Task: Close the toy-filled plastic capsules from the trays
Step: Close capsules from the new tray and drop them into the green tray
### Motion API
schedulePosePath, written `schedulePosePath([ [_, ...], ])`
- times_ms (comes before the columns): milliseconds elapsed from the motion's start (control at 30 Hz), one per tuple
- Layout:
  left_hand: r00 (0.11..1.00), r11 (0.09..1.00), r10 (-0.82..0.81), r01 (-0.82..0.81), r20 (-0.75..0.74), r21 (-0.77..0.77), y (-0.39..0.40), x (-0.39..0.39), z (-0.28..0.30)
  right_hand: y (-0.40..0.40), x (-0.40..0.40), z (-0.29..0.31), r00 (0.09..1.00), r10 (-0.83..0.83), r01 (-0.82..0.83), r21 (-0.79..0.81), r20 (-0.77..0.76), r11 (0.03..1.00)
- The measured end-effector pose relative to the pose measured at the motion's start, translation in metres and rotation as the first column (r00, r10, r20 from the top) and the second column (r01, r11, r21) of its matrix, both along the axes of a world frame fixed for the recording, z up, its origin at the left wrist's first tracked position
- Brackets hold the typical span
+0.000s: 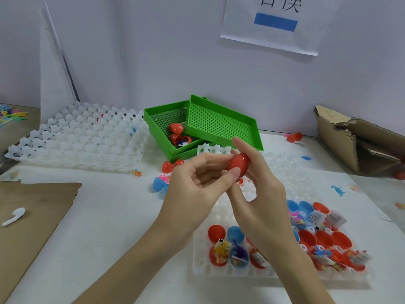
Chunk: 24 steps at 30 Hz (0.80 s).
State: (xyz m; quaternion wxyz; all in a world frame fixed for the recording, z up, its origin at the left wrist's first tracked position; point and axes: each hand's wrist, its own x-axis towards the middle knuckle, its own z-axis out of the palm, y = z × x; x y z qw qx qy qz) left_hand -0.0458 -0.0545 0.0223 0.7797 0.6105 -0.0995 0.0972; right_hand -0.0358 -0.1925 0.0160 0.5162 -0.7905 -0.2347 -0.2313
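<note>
A torn cardboard box (359, 143) sits at the desk's (105, 216) right edge, a flat cardboard sheet (32, 216) at left carries a white earbud (14, 216); a paper sign (278, 23) hangs on the wall

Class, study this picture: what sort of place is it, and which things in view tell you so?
Probably a small hand-assembly or packing workstation. Clear cell trays hold rows of open toy-filled capsules, green mesh bins sit at the back by a torn cardboard box, and both hands work a red capsule.

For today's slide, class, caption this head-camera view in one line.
Both hands hold a red capsule above a clear tray of open, toy-filled capsules, green trays behind.
</note>
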Motion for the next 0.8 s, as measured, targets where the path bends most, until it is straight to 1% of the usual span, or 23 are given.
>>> schedulePosePath([
  [67,0.992,0.994,0.081,-0.088,0.098,0.065,-0.0005,-0.0006,0.0005,0.0003,-0.0001,0.0003,1.000,-0.009,0.008,0.030,0.027,1.000],
  [133,0.987,0.992,0.093,-0.103,0.129,0.073,0.0002,-0.0015,0.0018,-0.0003,-0.0001,0.0002,0.999,0.004,-0.007,0.064,0.048,0.998],
  [267,0.992,0.996,0.072,-0.077,0.107,0.045,0.0019,-0.0021,0.0036,-0.0006,0.0018,-0.0026,0.995,0.031,-0.037,0.067,0.090,0.997],
  [367,0.988,0.995,0.093,-0.098,0.126,0.034,0.0012,-0.0029,0.0028,0.0007,0.0023,-0.0039,0.992,0.041,-0.047,0.050,0.122,0.998],
  [467,0.982,0.994,0.098,-0.103,0.161,0.023,-0.0007,-0.0033,0.0014,0.0006,0.0021,-0.0050,0.988,0.023,-0.030,0.039,0.153,0.999],
  [667,0.980,0.994,0.108,-0.110,0.166,0.003,-0.0019,-0.0036,-0.0013,0.0004,0.0015,-0.0052,0.980,0.000,-0.002,0.011,0.197,1.000],
  [800,0.986,0.994,0.110,-0.111,0.123,-0.002,-0.0029,-0.0034,-0.0037,-0.0004,0.0014,-0.0035,0.981,-0.010,0.014,-0.019,0.192,1.000],
])
